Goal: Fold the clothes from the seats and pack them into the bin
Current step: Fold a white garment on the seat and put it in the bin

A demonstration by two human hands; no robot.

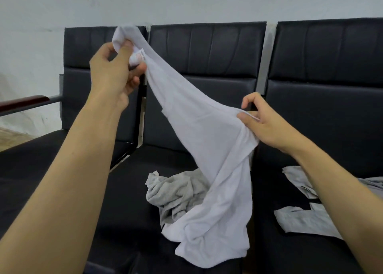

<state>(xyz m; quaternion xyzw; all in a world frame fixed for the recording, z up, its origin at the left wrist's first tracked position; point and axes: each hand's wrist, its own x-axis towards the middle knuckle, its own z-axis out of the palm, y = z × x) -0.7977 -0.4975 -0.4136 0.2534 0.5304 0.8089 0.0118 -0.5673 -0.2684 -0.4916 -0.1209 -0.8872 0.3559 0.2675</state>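
White garment (207,149) soft matt cloth; seats (207,50) smooth black leather-like.

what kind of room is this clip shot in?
Probably a waiting area or lobby: a row of linked black padded seats joined by metal frame posts, a wood-topped armrest at the end, and a bare white wall behind.

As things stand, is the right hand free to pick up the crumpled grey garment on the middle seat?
Probably not yet: the right hand pinches the white garment, which the left hand also grips, and that cloth hangs over part of the grey garment.
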